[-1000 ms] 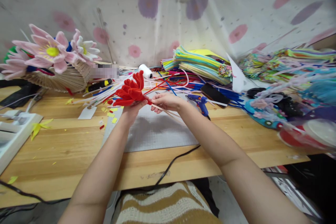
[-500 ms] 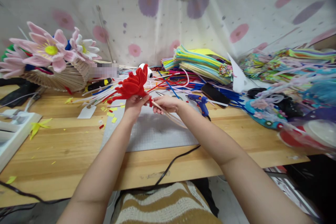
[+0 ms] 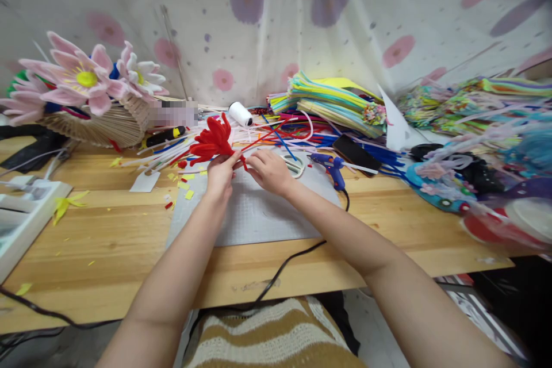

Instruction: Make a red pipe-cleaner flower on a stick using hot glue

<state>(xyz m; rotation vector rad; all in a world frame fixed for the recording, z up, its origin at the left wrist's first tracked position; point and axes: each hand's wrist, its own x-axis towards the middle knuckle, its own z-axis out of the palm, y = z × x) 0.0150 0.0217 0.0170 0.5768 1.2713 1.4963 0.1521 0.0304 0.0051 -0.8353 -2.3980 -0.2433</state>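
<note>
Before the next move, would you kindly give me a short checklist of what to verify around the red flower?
1. Flower held: ok; the left hand grips it at the base.
2. Right hand firmly on the red strip: cannot tell; its fingers are at the strip, but the exact grip is hidden.
3. Scissors in sight: ok; handles show just beyond the right hand.
4. Glue gun apart from both hands: ok; it lies to their right.
5. Glue gun hot: cannot tell.
6. Mat free of scraps: not ok; yellow scraps lie at its far left.
</note>
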